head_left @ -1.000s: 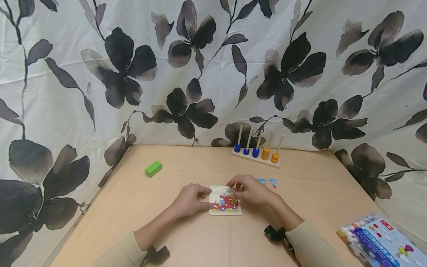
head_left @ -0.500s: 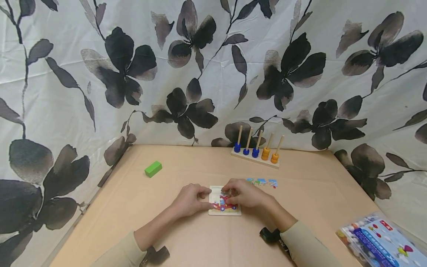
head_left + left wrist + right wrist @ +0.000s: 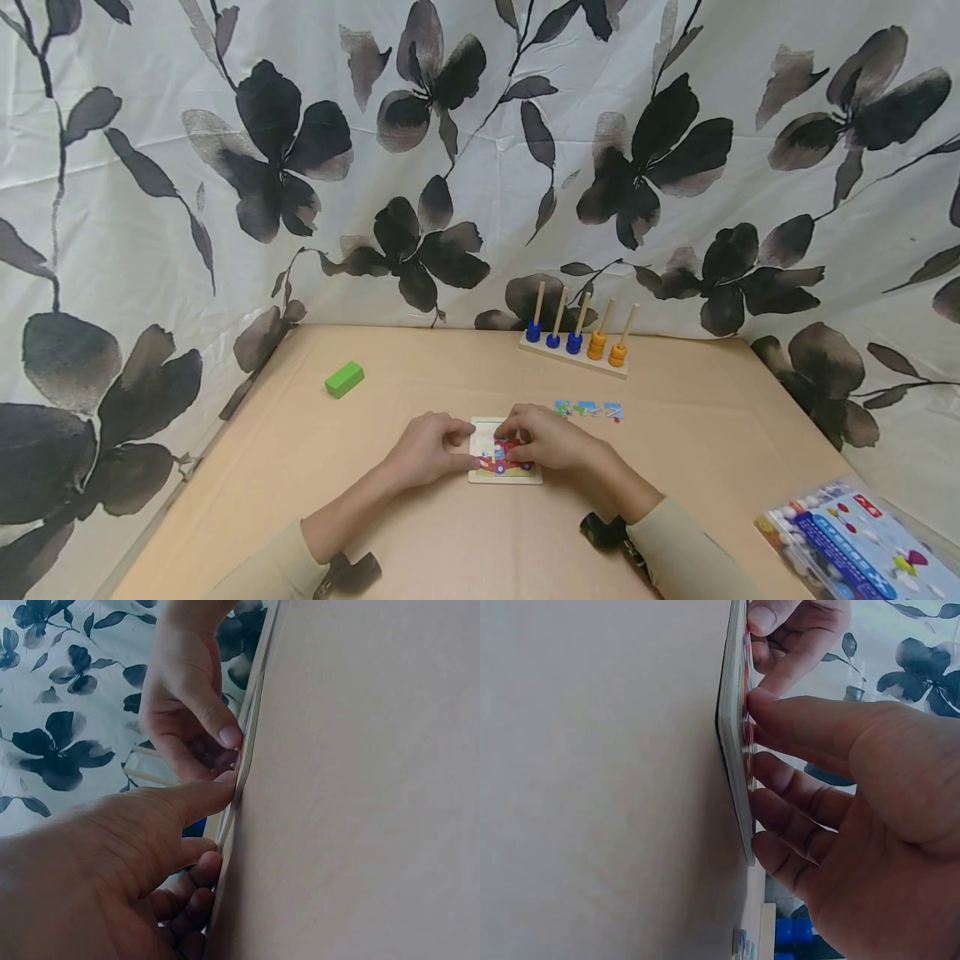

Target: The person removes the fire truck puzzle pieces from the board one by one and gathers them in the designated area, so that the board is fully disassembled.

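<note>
A small wooden jigsaw puzzle board [image 3: 483, 479] with a red car picture [image 3: 498, 463] lies on the table before me. My left hand [image 3: 427, 451] grips its left edge between thumb and fingers. Over the upper right of the board, my right hand [image 3: 555, 439] has its fingers bent, with thumb and fingertips pinching at a puzzle piece that they mostly hide. In the right wrist view, fingertips of the right hand [image 3: 885, 795] touch the board's picture side. The upper left of the board shows bare wood. Several loose blue puzzle pieces [image 3: 588, 409] lie in a row beyond the right hand.
A wooden peg stand [image 3: 573, 355] with blue and orange beads stands at the back. One green block [image 3: 345, 380] lies at the back left. At the front right is a clear-lidded box [image 3: 855, 537] of colourful parts. A floral cloth [image 3: 480, 167] hangs behind the table.
My right hand has come down and left from the board's top right corner onto its picture, uncovering more of the loose pieces. My left hand has stayed on the board's left edge.
</note>
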`<state>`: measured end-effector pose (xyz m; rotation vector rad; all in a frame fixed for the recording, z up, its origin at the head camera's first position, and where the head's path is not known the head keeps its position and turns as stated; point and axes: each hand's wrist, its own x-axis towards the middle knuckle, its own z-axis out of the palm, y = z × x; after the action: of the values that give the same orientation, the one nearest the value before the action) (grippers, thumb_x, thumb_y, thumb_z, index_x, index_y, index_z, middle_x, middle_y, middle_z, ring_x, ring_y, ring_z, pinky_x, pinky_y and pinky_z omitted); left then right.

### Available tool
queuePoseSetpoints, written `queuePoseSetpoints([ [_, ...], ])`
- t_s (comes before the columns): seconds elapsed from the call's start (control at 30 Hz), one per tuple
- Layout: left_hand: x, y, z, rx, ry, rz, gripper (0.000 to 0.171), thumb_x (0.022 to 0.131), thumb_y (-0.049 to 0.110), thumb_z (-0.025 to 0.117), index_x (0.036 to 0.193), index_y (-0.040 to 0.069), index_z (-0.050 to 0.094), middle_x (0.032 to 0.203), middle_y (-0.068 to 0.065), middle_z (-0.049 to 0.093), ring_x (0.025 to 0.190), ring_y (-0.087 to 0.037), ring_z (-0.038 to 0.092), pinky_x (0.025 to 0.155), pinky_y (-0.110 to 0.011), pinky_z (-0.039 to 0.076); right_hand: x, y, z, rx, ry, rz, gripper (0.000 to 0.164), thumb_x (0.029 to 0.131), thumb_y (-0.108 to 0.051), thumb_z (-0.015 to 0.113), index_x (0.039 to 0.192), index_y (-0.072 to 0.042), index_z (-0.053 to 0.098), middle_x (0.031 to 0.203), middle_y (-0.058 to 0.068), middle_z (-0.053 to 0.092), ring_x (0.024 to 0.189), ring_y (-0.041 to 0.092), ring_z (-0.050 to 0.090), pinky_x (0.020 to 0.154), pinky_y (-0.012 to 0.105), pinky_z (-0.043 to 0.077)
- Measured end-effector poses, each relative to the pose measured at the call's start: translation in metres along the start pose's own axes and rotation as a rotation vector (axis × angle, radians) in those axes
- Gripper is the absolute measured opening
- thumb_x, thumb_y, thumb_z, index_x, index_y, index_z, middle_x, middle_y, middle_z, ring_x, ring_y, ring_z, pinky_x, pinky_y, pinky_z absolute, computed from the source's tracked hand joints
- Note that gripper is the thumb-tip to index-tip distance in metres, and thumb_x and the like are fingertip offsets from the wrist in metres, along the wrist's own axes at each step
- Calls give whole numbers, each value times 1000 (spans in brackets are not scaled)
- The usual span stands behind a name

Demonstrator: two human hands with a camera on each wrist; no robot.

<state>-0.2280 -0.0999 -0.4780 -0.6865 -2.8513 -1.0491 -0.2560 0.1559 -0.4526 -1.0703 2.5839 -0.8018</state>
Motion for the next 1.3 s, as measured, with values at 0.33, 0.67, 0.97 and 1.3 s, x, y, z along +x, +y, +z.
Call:
queuePoseSetpoints([
  [0.33,0,0,-1,7,1,-4,49,75,41,93,115,15,80,80,9,62,78,-12,51,73,-28,38,4,2,3,21,13,4,23,94,-14,77,117,-11,78,97,-2,65,90,19,57,76,24,46],
  [0.67,0,-1,-1,0,-8,1,48,76,39,92,116,15,80,80,8,63,79,-13,51,74,-29,38,4,1,5,55,10,38,20,94,-12,77,113,-12,76,94,-1,62,89,19,55,75,26,44],
  [0.97,1,-2,1,8,-3,16,47,77,41,91,115,15,80,80,9,63,80,-12,51,74,-28,38,4,2,5,65,-2,51,19,94,-13,77,113,-13,74,94,0,61,88,19,54,74,27,44],
  [1.3,-1,2,1,31,18,18,49,76,43,91,115,15,81,81,9,65,81,-12,53,74,-28,40,4,3,5,72,10,60,20,93,-11,77,112,-16,72,94,-2,61,89,18,54,76,26,45],
])
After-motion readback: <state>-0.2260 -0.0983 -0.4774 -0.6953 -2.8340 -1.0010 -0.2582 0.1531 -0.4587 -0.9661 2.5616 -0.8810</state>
